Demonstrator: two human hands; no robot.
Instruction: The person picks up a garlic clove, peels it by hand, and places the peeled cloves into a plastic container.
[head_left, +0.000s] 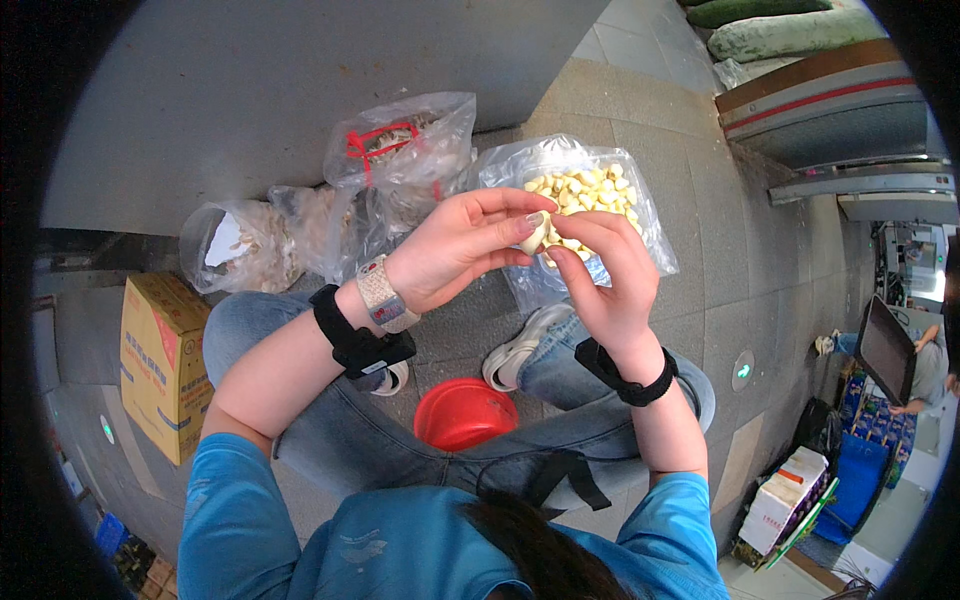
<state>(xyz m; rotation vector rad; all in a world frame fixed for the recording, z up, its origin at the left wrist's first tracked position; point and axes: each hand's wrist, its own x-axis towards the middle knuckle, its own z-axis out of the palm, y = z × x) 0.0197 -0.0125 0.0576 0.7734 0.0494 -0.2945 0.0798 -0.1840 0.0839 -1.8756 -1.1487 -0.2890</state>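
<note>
In front of me, at the middle of the view, my left hand (457, 240) pinches a pale garlic clove (535, 234) between thumb and fingers. The thumb and index finger of my right hand (615, 266) meet the same clove from the right. Whether skin still covers part of it is too small to tell. Just behind and below my hands, many pale peeled garlic cloves (592, 191) lie in a clear plastic bag (652, 247), spread open on the floor. My fingers hide part of this pile.
Clear bags (405, 165) of what looks like garlic skins and unpeeled garlic stand left, against a grey panel (300, 90). A yellow carton (161, 367) is beside my left knee. Between my legs is a red plastic stool or basin (465, 412). Far right, a person (930, 367) holds a dark crate (886, 351).
</note>
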